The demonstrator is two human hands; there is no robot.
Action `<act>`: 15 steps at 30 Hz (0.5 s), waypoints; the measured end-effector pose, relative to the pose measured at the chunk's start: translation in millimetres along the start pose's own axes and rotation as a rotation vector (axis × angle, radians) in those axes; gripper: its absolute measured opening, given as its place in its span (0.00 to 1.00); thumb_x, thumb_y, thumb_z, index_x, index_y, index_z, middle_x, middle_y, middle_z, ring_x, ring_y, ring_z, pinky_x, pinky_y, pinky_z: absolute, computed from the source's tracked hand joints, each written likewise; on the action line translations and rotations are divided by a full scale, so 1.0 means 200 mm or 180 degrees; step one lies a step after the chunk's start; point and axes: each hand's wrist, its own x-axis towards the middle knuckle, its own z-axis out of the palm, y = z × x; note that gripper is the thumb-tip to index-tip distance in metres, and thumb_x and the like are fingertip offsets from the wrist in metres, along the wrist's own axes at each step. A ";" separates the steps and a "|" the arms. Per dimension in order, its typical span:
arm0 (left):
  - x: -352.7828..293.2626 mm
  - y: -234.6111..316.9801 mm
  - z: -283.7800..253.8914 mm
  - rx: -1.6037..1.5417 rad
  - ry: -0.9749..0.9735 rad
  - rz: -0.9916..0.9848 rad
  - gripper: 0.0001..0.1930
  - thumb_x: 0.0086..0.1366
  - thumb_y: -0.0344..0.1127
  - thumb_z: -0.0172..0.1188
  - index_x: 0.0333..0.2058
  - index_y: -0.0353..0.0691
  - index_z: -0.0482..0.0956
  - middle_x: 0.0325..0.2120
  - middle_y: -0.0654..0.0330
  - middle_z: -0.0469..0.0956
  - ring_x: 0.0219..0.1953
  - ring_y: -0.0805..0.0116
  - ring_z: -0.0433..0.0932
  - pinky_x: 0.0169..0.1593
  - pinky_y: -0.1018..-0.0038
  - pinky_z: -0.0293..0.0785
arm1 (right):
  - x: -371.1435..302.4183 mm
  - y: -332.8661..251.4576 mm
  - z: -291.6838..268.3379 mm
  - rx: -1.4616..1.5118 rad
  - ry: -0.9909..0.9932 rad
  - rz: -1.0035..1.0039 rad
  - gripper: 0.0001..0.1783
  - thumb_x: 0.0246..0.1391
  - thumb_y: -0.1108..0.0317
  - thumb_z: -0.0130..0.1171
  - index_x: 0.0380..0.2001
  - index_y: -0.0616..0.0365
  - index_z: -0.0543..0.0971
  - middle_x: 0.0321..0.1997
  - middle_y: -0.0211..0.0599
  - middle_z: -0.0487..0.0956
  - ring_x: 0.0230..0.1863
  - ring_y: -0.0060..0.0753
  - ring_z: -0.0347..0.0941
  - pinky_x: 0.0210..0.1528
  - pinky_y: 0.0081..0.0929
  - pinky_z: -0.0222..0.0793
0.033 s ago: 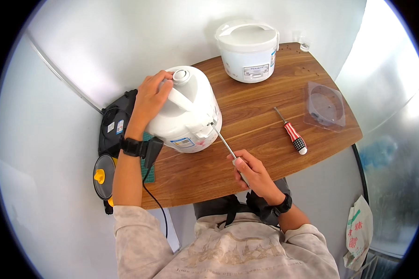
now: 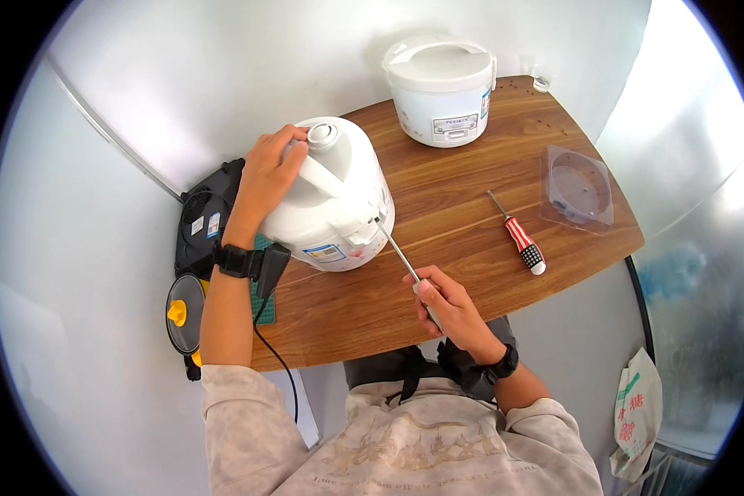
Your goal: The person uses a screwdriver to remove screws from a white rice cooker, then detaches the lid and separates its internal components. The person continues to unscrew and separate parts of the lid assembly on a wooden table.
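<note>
A white rice cooker (image 2: pixel 350 149) with a round vent on its lid stands at the table's left side, tilted in view. My left hand (image 2: pixel 269 169) is closed around the far end of its carrying handle (image 2: pixel 321 178), beside the vent. Closed round a screwdriver (image 2: pixel 398 252), my right hand (image 2: pixel 450 302) holds it from the near side. The long metal shaft slants up and left, and its tip meets the cooker's side at the handle's near mount. The screwdriver's grip is mostly hidden in my fingers.
A second white rice cooker (image 2: pixel 440 91) stands at the back. To the right lie a striped-handled screwdriver (image 2: pixel 521 240) and a clear plastic tray (image 2: pixel 577 186). A small clear cup (image 2: pixel 541 80) sits at the far corner. A black case (image 2: pixel 207 219) and green mat (image 2: pixel 264 306) are at left.
</note>
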 end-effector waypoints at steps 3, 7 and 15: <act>0.00 0.00 0.00 -0.0094 0.0018 -0.0040 0.14 0.70 0.43 0.54 0.45 0.42 0.81 0.43 0.53 0.82 0.51 0.54 0.76 0.54 0.62 0.71 | 0.00 0.01 0.00 0.0096 0.0038 0.0113 0.16 0.76 0.58 0.45 0.53 0.58 0.74 0.23 0.24 0.69 0.16 0.12 0.60 0.18 0.15 0.55; -0.02 -0.01 0.02 -0.0148 0.0352 0.0139 0.13 0.70 0.41 0.56 0.45 0.40 0.81 0.48 0.56 0.82 0.55 0.55 0.75 0.56 0.62 0.71 | 0.01 0.02 0.00 -0.0019 0.0093 0.0046 0.16 0.76 0.58 0.46 0.52 0.57 0.74 0.23 0.24 0.69 0.16 0.12 0.60 0.18 0.15 0.55; -0.04 0.05 -0.04 0.0848 0.0878 0.0466 0.12 0.69 0.37 0.56 0.47 0.39 0.79 0.50 0.52 0.79 0.55 0.52 0.74 0.58 0.61 0.70 | 0.00 0.01 0.00 -0.0095 0.0104 0.0122 0.16 0.75 0.55 0.47 0.53 0.54 0.74 0.23 0.24 0.70 0.16 0.12 0.59 0.17 0.15 0.55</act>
